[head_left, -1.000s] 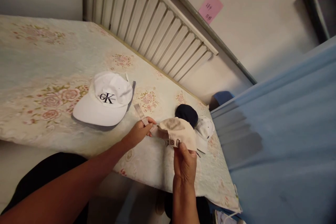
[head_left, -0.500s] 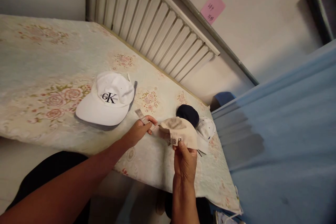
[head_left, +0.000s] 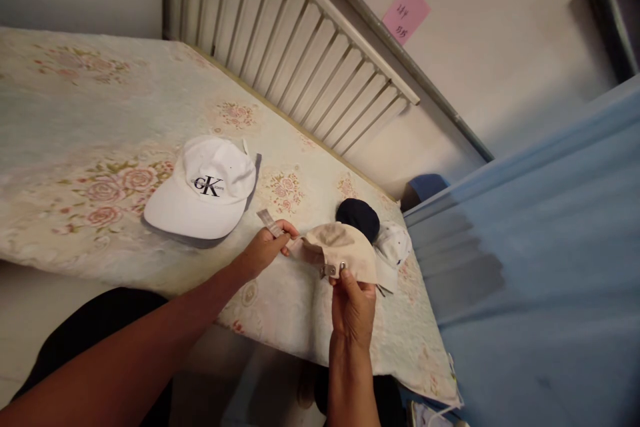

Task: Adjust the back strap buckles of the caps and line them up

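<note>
A beige baseball cap [head_left: 345,243] hangs above the bed's near side, its back opening and metal buckle [head_left: 329,270] turned toward me. My right hand [head_left: 353,303] is closed on the cap's back edge beside the buckle, thumb on the outside. Out to the left, my left hand [head_left: 273,245] pinches the cap's loose strap [head_left: 269,221], whose free end sticks up past the fingers. The strap is out of the buckle. Left of my hands, a white baseball cap [head_left: 210,180] with black letters lies brim toward me.
Behind the beige cap lie a dark navy cap [head_left: 359,217] and another white cap [head_left: 394,245]. The floral bedspread [head_left: 165,113] runs along a metal headboard rail [head_left: 300,47]. A blue curtain [head_left: 540,247] hangs at the right. Pink paper [head_left: 406,13] is on the wall.
</note>
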`<state>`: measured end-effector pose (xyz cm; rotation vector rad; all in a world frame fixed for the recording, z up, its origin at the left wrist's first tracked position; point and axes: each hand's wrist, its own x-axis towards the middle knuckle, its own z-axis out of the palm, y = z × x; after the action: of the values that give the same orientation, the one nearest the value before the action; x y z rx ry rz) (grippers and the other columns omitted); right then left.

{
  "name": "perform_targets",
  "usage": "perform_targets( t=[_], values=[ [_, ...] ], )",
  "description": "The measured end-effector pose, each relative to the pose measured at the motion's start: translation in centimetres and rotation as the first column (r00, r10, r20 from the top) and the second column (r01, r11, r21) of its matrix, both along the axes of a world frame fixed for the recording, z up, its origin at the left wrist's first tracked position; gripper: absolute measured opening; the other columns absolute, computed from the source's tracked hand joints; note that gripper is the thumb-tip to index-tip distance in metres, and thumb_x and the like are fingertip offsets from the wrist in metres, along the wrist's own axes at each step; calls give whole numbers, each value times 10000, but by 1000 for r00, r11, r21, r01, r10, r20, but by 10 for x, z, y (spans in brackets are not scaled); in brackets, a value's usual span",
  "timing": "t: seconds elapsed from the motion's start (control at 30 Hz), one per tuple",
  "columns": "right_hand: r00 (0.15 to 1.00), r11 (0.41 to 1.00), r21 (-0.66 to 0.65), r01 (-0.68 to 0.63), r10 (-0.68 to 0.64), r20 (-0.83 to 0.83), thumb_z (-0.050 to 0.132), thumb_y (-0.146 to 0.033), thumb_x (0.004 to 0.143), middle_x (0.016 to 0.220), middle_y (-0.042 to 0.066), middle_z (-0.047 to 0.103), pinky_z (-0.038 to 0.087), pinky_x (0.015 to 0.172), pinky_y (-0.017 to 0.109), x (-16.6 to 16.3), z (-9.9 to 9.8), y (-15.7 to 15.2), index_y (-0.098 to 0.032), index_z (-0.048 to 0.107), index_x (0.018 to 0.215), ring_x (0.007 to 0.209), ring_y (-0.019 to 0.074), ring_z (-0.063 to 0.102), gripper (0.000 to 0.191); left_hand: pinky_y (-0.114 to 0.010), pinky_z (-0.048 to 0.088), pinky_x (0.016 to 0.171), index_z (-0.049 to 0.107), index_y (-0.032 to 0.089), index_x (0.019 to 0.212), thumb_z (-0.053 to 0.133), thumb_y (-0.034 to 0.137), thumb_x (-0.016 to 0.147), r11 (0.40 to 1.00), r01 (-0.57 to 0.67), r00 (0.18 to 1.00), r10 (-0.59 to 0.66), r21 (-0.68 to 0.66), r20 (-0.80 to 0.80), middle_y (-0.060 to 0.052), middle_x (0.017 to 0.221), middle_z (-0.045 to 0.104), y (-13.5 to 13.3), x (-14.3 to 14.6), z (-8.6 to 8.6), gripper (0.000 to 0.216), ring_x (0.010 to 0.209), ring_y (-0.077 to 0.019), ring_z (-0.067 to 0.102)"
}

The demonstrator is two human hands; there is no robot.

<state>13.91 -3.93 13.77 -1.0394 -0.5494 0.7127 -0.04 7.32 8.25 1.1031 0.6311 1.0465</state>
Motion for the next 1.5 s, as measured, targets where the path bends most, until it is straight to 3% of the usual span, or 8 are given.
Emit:
perform_targets(
  t=[0.7,0.83,0.97,1.07,1.2,1.3,1.4,1.5],
  values=[
    [995,999,-34,-33,36,92,748,-238,662,952,55,682,475,555,232,2,0,5,-189,620,1101,696,119,601,460,-237,475,603,570,177,787,514,256,737,1000,-24,1000,23,-4,-21,-3,802,579,0,0,0,109,704,-117,552],
    [974,990,-44,-136,142,175,681,-302,753,963,71,690,531,714,321,8,-15,14,-174,544,1207,811,166,664,491,-226,470,569,563,174,771,493,231,717,994,-101,993,98,-49,-63,8,742,561,4,3,-13,105,677,-117,552],
    [929,980,-181,-86,145,340,634,-324,783,984,92,707,499,904,429,22,-44,26,-139,539,1197,935,195,670,463,-213,446,518,541,178,755,468,200,669,981,-170,983,162,-98,-82,31,685,529,10,5,-22,115,584,-97,513],
    [777,944,-326,-47,240,583,566,-310,817,1101,128,689,458,976,453,29,-64,32,-134,587,1148,1046,208,636,376,-220,445,512,532,179,769,457,200,658,973,-202,978,194,-108,-80,45,678,520,11,4,-23,135,513,-74,461],
    [329,932,-363,-4,344,880,515,-236,839,1299,163,583,378,1060,478,25,-78,36,-137,570,1222,1239,239,516,399,-221,442,506,523,181,772,457,218,673,965,-236,971,229,-116,-71,54,649,504,11,3,-21,125,494,-72,450],
    [56,897,-441,26,439,897,552,-213,824,1357,177,531,281,1117,514,13,-85,40,-122,540,1266,1318,270,432,452,-213,433,502,512,186,767,452,228,687,958,-267,962,259,-106,-88,51,663,513,11,3,-20,109,504,-73,449],
    [-68,857,-511,70,515,854,575,-250,833,1373,179,514,225,1134,536,0,-91,44,-116,495,1309,1352,282,381,501,-215,434,499,510,189,776,445,243,694,954,-284,956,274,-97,-109,48,675,519,11,2,-19,118,505,-77,450],
    [-93,848,-524,79,530,843,573,-277,842,1411,186,469,246,1133,508,-13,-96,51,-107,432,1358,1373,268,348,562,-221,436,501,509,191,778,440,249,687,955,-281,956,270,-93,-117,48,666,519,11,3,-19,128,503,-83,458]
  ],
)
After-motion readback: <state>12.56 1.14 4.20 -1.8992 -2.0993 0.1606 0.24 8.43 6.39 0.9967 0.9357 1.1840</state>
